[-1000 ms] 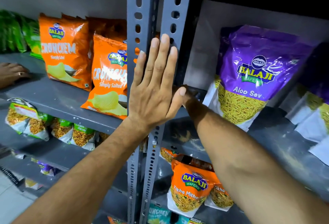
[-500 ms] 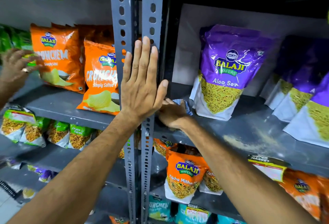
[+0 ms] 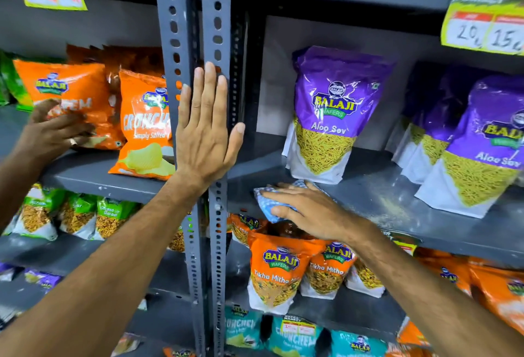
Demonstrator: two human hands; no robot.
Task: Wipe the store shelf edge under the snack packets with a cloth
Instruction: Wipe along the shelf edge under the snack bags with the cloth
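My right hand (image 3: pixel 310 212) lies flat on a blue-and-white checked cloth (image 3: pixel 265 203) and presses it on the front of the grey metal shelf (image 3: pixel 397 200), just in front of a purple Aloo Sev packet (image 3: pixel 329 112). Pale dust shows on the shelf to the right of the cloth. My left hand (image 3: pixel 205 126) rests flat, fingers spread, against the grey perforated uprights (image 3: pixel 218 30) and holds nothing. More purple packets (image 3: pixel 476 146) stand at the right of the same shelf.
Another person's hand (image 3: pixel 54 132) touches an orange Crunchem packet (image 3: pixel 71 95) on the left shelf. A second orange packet (image 3: pixel 144 129) leans beside the upright. Orange Tikha Mitha packets (image 3: pixel 278 271) fill the shelf below. Price tags (image 3: pixel 485 16) hang from the shelf above.
My right hand has drawn the cloth forward and to the right, out from behind the upright to the shelf's front. The other person's hand has moved onto the orange packet. The view has tilted up.
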